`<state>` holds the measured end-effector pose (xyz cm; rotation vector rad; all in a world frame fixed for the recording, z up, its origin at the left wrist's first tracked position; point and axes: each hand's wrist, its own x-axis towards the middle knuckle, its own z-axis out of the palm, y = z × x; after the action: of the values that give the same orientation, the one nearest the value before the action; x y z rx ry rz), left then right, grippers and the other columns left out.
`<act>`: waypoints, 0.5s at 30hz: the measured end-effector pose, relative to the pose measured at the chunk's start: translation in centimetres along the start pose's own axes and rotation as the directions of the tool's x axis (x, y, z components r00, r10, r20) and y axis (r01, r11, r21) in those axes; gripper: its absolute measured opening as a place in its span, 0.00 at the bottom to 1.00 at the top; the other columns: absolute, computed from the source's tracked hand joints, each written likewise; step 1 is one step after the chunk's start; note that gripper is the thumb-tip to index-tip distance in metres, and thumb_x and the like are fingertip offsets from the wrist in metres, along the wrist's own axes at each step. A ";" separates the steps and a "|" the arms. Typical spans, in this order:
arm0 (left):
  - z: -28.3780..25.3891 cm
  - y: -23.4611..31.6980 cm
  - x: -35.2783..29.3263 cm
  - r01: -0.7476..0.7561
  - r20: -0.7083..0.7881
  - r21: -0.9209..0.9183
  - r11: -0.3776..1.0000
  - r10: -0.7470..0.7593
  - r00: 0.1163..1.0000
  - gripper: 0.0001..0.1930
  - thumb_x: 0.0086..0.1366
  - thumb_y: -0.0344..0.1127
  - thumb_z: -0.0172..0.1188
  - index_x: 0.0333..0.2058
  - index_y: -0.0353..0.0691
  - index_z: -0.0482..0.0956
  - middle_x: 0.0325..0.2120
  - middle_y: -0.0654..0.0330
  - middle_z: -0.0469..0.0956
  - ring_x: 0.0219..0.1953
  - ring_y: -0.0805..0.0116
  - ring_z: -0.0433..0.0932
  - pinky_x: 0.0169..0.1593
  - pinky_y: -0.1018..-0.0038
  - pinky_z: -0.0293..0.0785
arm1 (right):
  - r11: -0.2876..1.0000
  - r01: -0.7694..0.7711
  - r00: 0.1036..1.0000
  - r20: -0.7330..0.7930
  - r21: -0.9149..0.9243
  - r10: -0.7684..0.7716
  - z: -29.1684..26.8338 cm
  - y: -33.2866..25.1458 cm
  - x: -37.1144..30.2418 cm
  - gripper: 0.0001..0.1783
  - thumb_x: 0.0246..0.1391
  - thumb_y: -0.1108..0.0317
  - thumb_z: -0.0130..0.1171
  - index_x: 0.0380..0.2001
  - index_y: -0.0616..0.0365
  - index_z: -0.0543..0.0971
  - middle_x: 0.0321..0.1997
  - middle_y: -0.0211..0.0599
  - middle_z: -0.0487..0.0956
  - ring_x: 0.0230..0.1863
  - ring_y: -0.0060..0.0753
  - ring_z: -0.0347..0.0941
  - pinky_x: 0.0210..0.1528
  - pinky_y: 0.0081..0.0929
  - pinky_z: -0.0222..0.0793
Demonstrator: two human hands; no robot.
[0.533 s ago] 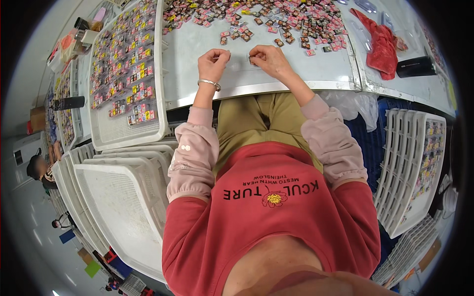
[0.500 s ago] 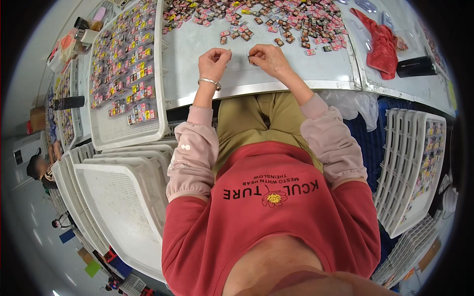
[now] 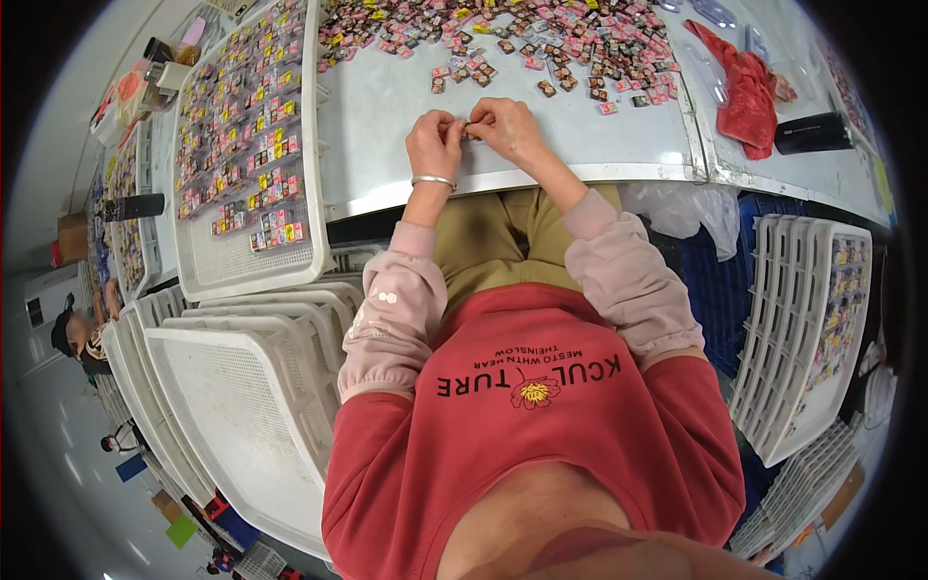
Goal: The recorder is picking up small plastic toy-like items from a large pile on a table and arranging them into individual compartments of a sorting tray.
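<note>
Over the near part of the white table (image 3: 387, 164), my left hand (image 3: 435, 145) and my right hand (image 3: 507, 130) meet fingertip to fingertip. Pinched between them is a small dark block (image 3: 468, 130), mostly covered by the fingers. Both hands are closed, and a silver bangle circles the left wrist. Just beyond my hands lie several loose small blocks (image 3: 462, 72), with dark and pink printed faces. Farther back a large heap of similar pink, black and yellow blocks (image 3: 590, 39) spreads across the table.
At the left, a white tray (image 3: 314, 193) holds rows of blocks in clear packs. Stacked white trays (image 3: 222, 387) stand below it, more trays (image 3: 773, 329) at the right. A red cloth (image 3: 744, 97) and black cylinder (image 3: 815, 133) lie at the table's right. Another person (image 3: 82, 333) is far left.
My hands have come together from being apart, the left moving right and nearer me, the right moving left. The small dark block in my right hand is now between both hands.
</note>
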<state>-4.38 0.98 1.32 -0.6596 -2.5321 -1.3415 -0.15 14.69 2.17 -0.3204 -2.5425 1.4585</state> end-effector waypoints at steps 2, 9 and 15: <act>0.3 0.3 0.5 -0.032 0.022 -0.015 0.999 0.033 0.999 0.05 0.50 0.28 0.63 0.25 0.35 0.75 0.20 0.53 0.75 0.23 0.58 0.76 0.28 0.68 0.72 | 1.000 -0.015 1.000 0.006 -0.017 0.015 -0.4 0.1 0.3 0.09 0.38 0.64 0.65 0.24 0.57 0.80 0.23 0.37 0.80 0.27 0.36 0.78 0.31 0.30 0.73; -0.5 -0.3 0.7 -0.090 0.055 -0.008 0.996 0.090 0.994 0.04 0.53 0.27 0.62 0.26 0.34 0.77 0.21 0.56 0.77 0.22 0.67 0.77 0.28 0.75 0.73 | 0.999 0.016 0.999 0.047 -0.046 -0.014 -0.7 0.6 0.6 0.09 0.38 0.65 0.65 0.23 0.57 0.80 0.23 0.36 0.81 0.27 0.34 0.78 0.32 0.28 0.73; -1.1 -0.1 0.0 -0.120 0.132 -0.096 0.988 0.132 0.982 0.03 0.52 0.28 0.61 0.24 0.36 0.77 0.23 0.54 0.74 0.23 0.56 0.75 0.27 0.67 0.71 | 0.999 -0.001 0.994 0.112 0.033 -0.003 -1.4 1.2 1.2 0.08 0.38 0.67 0.64 0.24 0.59 0.80 0.23 0.35 0.81 0.26 0.30 0.78 0.32 0.26 0.73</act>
<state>-4.47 0.08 1.86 -0.9445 -2.4979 -1.4141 -0.77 16.75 1.93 -0.2386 -2.6011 1.5578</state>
